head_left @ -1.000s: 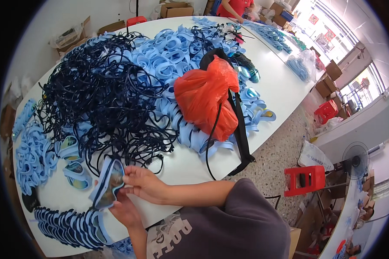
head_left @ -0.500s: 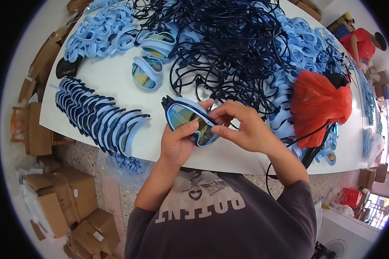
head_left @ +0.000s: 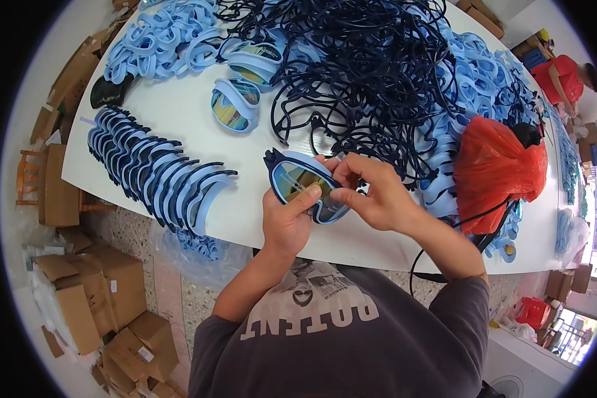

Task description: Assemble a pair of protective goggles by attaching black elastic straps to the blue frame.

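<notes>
White table point(head_left: 179, 123): loaded at its far side, open around the hands.
Left hand point(head_left: 288, 222): cradles the mirrored eyewear point(head_left: 295, 181) above the near edge, thumb over the lens.
Right hand point(head_left: 378, 199): fingers pinched on its right rim; the exact contact is hidden.
Handling: steady support and pressure along the rim should spare the lens smudges.
Dark frames point(head_left: 378, 79): tangled heap just beyond, liable to snag.
Eyewear row point(head_left: 156, 176): nested, left.
Red bag point(head_left: 497, 172): right, crowding that side.
</notes>
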Action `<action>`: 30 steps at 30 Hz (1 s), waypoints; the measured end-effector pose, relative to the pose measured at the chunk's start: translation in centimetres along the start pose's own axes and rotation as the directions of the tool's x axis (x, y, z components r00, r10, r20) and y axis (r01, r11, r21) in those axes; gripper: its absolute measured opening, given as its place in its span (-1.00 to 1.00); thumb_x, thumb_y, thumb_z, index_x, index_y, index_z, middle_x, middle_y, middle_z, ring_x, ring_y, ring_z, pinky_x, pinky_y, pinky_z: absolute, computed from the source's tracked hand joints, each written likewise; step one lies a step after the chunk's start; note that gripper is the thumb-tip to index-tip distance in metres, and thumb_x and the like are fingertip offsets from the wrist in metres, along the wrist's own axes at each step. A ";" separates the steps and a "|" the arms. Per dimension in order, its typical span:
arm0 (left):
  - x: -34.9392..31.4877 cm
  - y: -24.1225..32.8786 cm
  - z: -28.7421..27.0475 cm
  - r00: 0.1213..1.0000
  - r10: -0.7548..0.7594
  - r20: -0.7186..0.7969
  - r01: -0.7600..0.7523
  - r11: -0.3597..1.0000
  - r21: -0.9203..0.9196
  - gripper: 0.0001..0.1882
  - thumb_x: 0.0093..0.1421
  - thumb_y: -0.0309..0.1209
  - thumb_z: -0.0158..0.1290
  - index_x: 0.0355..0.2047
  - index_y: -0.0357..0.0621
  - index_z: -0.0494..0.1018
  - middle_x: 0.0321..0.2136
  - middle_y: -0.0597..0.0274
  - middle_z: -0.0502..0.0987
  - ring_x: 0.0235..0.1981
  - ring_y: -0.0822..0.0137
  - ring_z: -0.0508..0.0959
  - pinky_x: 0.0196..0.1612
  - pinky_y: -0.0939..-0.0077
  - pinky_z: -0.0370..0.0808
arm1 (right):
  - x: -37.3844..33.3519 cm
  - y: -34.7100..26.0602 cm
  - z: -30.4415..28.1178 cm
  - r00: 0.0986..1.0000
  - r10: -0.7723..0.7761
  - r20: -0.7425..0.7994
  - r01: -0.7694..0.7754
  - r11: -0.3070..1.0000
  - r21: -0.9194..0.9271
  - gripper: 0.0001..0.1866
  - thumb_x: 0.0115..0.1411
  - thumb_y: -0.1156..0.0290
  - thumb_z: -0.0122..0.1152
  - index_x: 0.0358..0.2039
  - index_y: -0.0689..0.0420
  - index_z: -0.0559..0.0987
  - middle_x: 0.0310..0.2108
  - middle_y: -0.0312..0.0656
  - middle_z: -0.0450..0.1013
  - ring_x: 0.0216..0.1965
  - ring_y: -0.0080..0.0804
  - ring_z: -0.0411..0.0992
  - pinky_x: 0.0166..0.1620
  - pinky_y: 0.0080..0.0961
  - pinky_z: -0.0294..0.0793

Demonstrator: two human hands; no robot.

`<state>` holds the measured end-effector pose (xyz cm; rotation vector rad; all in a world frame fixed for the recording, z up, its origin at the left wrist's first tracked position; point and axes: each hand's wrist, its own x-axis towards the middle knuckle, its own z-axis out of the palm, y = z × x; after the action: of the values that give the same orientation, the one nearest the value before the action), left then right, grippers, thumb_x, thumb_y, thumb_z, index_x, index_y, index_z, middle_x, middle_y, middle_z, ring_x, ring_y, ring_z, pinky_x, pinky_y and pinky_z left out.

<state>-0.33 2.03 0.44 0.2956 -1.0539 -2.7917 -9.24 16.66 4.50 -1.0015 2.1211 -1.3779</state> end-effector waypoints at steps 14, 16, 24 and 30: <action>1.2 -2.4 -0.1 0.953 0.242 -0.184 -0.230 0.969 0.084 -0.78 -0.08 -0.54 -0.20 -0.40 -0.35 0.36 -0.39 0.04 0.48 -0.25 0.14 0.52 -0.06 0.33 0.41 | -0.5 2.6 5.1 0.848 -0.472 -0.240 0.294 0.797 -0.528 -0.68 -0.09 0.62 0.24 -0.23 0.25 0.50 -0.33 -0.07 0.41 -0.35 -0.13 0.42 -0.35 -0.34 0.42; 1.5 -2.1 -0.3 0.946 0.263 -0.188 -0.250 0.964 0.090 -0.75 -0.09 -0.55 -0.20 -0.39 -0.37 0.38 -0.39 -0.01 0.52 -0.28 0.18 0.53 -0.10 0.39 0.44 | -0.3 2.9 4.8 0.874 -0.428 -0.229 0.299 0.846 -0.441 -0.65 -0.05 0.59 0.24 -0.18 0.27 0.48 -0.29 -0.06 0.40 -0.31 -0.11 0.41 -0.31 -0.35 0.42; 1.8 -0.8 -0.1 0.989 0.024 -0.146 -0.078 0.924 -0.374 -0.45 0.25 -0.07 -0.12 0.09 -0.24 0.20 0.08 0.03 0.32 0.16 0.17 0.26 0.22 0.22 0.16 | -0.1 2.7 3.2 0.938 -0.329 -0.107 0.276 0.898 -0.342 -0.06 -0.19 0.21 0.47 0.17 0.24 0.20 0.03 0.02 0.23 -0.01 -0.04 0.23 0.00 -0.26 0.29; -0.2 -1.0 -2.5 0.970 -0.034 0.240 0.156 0.844 -0.513 -0.03 0.11 0.40 -0.44 0.16 -0.27 0.14 0.26 -0.10 0.02 0.25 0.11 0.12 0.27 0.19 0.06 | -0.6 3.4 -0.3 0.895 -0.437 -0.087 0.409 0.883 -0.229 -0.20 -0.17 0.31 0.39 0.11 0.25 0.31 -0.13 -0.02 0.39 -0.21 -0.12 0.35 -0.12 -0.32 0.37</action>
<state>0.39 1.22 -1.98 -0.0375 -0.2561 -3.1113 -10.24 18.18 1.50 -1.5746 2.2697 -1.4755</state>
